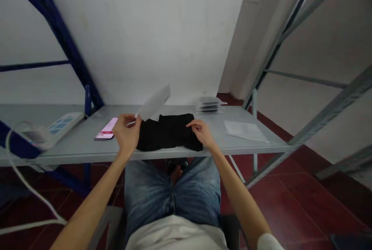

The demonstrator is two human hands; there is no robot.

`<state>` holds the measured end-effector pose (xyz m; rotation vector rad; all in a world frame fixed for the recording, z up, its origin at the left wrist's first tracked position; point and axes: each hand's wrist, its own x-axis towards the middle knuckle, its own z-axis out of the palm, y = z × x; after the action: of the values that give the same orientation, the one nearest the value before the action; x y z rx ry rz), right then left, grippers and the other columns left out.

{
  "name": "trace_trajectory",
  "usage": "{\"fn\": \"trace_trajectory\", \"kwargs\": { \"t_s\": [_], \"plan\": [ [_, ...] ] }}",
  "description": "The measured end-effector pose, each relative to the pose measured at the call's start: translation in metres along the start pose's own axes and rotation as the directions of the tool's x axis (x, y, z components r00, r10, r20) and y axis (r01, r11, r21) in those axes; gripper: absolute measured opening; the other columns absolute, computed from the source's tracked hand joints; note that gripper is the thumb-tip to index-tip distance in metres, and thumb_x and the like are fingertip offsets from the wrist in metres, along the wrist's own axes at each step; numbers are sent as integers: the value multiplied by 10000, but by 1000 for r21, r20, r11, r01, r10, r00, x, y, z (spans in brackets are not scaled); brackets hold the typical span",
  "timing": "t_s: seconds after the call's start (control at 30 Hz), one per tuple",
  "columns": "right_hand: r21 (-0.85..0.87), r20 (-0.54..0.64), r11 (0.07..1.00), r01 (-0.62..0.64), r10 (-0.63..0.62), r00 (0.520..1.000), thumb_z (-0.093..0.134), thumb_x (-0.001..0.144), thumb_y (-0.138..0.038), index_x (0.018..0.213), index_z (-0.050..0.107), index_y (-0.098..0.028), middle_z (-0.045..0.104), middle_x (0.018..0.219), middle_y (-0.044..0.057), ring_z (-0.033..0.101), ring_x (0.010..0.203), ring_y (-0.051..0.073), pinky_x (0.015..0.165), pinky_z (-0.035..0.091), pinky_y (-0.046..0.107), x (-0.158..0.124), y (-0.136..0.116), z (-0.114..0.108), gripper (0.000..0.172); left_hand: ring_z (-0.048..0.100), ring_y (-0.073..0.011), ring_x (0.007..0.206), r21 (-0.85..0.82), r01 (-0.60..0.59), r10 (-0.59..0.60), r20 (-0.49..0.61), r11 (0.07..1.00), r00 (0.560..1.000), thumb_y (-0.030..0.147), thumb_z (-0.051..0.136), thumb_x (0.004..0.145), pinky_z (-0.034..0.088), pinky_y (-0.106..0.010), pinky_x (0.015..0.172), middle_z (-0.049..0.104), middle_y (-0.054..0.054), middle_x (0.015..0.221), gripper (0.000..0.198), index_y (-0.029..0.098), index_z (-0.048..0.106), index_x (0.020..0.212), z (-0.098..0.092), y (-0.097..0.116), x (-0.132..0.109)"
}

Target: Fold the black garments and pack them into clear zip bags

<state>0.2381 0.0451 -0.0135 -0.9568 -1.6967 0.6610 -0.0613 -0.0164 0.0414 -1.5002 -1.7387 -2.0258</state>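
Note:
A folded black cloth (168,132) lies along the front part of the grey shelf (229,139), in front of me. My left hand (128,132) is closed at the cloth's left end, pinching a thin whitish, see-through sheet or bag (154,101) between thumb and fingers. That sheet tilts up above the cloth's left side, and its lower edge hangs close to the cloth. At the right end, my right hand (201,130) rests over the black cloth, its thumb and index finger drawn together on the fabric.
Behind the cloth stands a stack of clear packets with dark contents (208,105). A flat whitish sheet (245,130) lies to the right. On the left are a pink-screened phone (109,126) and a white power strip (62,126) with a cable. Blue and grey metal frames flank the shelf.

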Motion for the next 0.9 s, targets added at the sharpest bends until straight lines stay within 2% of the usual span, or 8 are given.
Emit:
{"fn": "trace_trajectory", "kwargs": {
  "t_s": [0.13, 0.27, 0.37, 0.43, 0.5, 0.6, 0.8, 0.9],
  "plan": [
    [-357, 12, 934, -30, 37, 999, 508, 885, -104, 1016, 780, -238, 737, 1111, 54, 695, 1009, 192, 986, 547, 361, -6, -15, -10, 330, 701, -141, 766, -78, -70, 83, 177, 994, 981, 350, 705, 881, 612, -254, 690, 699, -2, 824, 156, 196, 682, 864, 12, 10, -25],
    [-579, 53, 815, -21, 64, 997, 605, 955, -225, 1072, 751, -237, 767, 1073, 70, 721, 920, 227, 887, 548, 360, -20, -62, -23, 187, 691, -131, 743, -182, -212, 266, 360, 960, 894, 286, 684, 914, 616, -254, 717, 697, -1, 837, 103, 212, 721, 852, 25, 18, -53],
    [-563, 100, 826, -41, 117, 988, 604, 1009, -369, 925, 735, -241, 788, 899, 37, 734, 802, 213, 763, 537, 309, -29, -95, -17, 202, 703, -142, 767, -215, -283, 350, 407, 934, 844, 252, 666, 935, 611, -264, 749, 714, -11, 860, 78, 217, 721, 894, 31, 20, -68],
    [-511, 130, 858, -52, 137, 982, 634, 1003, -383, 940, 728, -246, 798, 893, 23, 744, 785, 201, 723, 529, 283, -33, -105, -6, 178, 713, -153, 775, -210, -319, 380, 420, 924, 824, 248, 663, 943, 604, -273, 758, 728, -14, 862, 67, 217, 709, 906, 33, 20, -74],
    [-453, 165, 891, -34, 121, 979, 680, 982, -328, 1096, 717, -267, 809, 926, 1, 757, 811, 196, 722, 531, 269, -34, -107, 5, 135, 721, -162, 779, -207, -367, 421, 427, 907, 800, 243, 659, 952, 593, -280, 763, 741, -15, 862, 65, 216, 702, 911, 33, 19, -76],
    [-374, 212, 927, 29, 55, 976, 688, 981, -273, 1240, 689, -312, 815, 948, -29, 770, 870, 192, 781, 543, 272, -35, -101, 19, 262, 729, -177, 819, -215, -442, 491, 432, 871, 757, 232, 646, 967, 583, -295, 786, 759, -27, 889, 80, 217, 711, 923, 31, 19, -74],
    [-355, 188, 933, 56, 13, 982, 667, 1001, -289, 1098, 768, -300, 822, 978, -18, 774, 934, 187, 851, 545, 265, -36, -96, 29, 140, 736, -179, 916, -244, -484, 541, 397, 841, 741, 228, 627, 989, 596, -309, 860, 766, -49, 993, 99, 215, 709, 937, 29, 21, -69],
    [-390, 177, 918, 73, -4, 984, 695, 988, -307, 1069, 777, -298, 824, 971, -17, 774, 938, 192, 871, 536, 267, -37, -99, 27, 116, 737, -182, 975, -260, -516, 577, 403, 816, 710, 230, 612, 1001, 600, -317, 906, 765, -59, 1063, 101, 217, 708, 970, 30, 21, -68]
  ]
}}
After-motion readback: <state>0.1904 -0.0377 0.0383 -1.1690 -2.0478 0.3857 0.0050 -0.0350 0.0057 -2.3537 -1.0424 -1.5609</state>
